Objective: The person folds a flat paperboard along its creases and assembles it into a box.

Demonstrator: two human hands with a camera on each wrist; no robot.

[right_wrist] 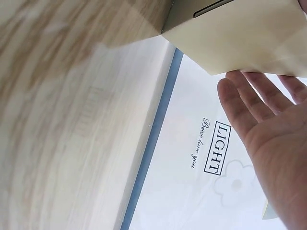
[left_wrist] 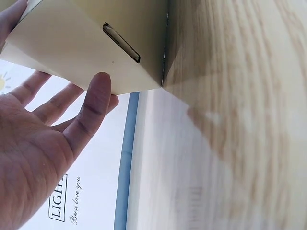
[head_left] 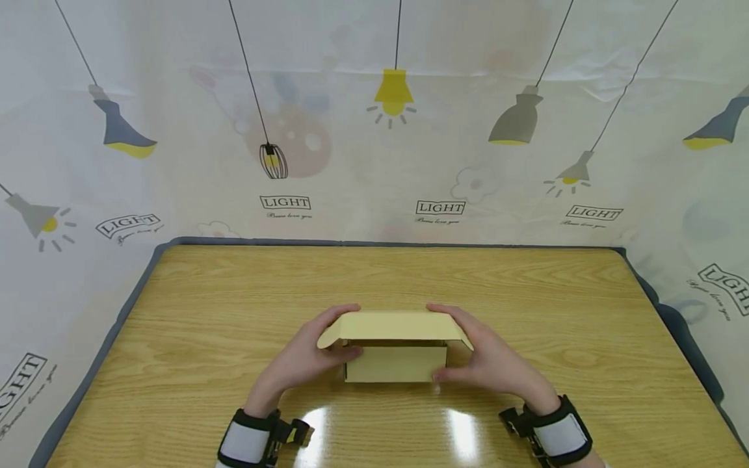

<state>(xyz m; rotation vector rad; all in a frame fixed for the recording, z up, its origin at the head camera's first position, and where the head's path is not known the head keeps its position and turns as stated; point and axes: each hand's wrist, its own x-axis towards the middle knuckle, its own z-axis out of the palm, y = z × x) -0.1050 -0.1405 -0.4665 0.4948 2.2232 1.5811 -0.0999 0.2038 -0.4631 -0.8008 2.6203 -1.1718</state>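
Observation:
A pale yellow cardboard box sits on the table with its front panel facing me. Its lid is raised and tilted over a dark gap, with side flaps angled outward. My left hand is at the left side, index finger at the lid's rear edge and thumb by the front left corner. On the other side, my right hand mirrors it, thumb at the lower right corner. In the left wrist view, the extended thumb lies against the box beside a narrow slot. Straight fingers touch the box in the right wrist view.
The wooden table is bordered by a blue-grey edge at its back and sides. Behind it hangs a white sheet printed with lamps and lettering. Both wrists wear black straps.

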